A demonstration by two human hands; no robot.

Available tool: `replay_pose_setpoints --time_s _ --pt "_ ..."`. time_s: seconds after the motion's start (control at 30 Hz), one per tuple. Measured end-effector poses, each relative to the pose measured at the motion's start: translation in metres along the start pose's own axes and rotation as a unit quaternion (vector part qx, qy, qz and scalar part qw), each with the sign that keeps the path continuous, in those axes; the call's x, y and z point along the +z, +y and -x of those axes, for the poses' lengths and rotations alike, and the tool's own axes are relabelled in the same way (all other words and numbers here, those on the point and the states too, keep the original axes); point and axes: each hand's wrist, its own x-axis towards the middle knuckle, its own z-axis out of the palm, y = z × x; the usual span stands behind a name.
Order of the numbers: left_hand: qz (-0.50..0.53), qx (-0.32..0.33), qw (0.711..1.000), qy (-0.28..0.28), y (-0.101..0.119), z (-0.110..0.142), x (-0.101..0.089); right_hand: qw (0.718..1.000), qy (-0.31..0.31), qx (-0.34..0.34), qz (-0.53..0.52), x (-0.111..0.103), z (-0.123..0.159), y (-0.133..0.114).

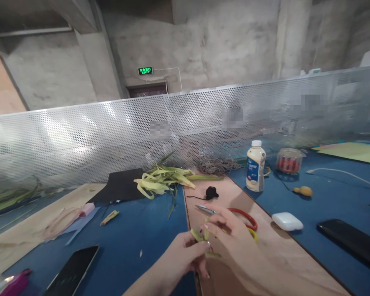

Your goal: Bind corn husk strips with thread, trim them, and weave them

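Low in the middle of the head view, my left hand (186, 254) is closed, its thumb and fingers pinching a small pale-green strip of corn husk (196, 235). My right hand (226, 230) meets it from the right, thumb and index finger closed on the upper part of the strip. Behind the right hand lie scissors with red and yellow handles (245, 216); the hand covers their middle. Just beyond the blade tip sits a little ball of black thread (211, 192). Farther back, a heap of green corn husks (163, 181) spreads over the table.
A white-capped bottle (255, 168), a clear tub (289, 161), a white earbud case (287, 221) and a black case (351, 242) stand to the right. At left lie a phone (72, 271) and a husk scrap (109, 218). A perforated metal screen (111, 139) bounds the back.
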Motion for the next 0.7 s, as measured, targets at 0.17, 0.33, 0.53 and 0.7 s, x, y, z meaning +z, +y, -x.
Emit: replay_pose_setpoints --time_s 0.17,0.33,0.53,0.7 --pt "0.067 0.03 0.996 0.055 -0.004 -0.007 -0.005 0.986 -0.011 -0.119 0.114 -0.004 0.005 0.004" --pt "0.083 0.034 0.995 0.051 0.003 -0.006 -0.008 0.972 -0.061 -0.151 0.171 0.004 0.005 0.014" --pt "0.061 0.035 0.997 0.042 0.007 -0.002 -0.009 0.971 -0.097 -0.129 0.177 0.006 0.001 0.021" --pt "-0.008 0.044 0.998 0.047 0.007 -0.005 -0.012 0.975 -0.101 -0.1 0.171 0.001 0.002 0.011"
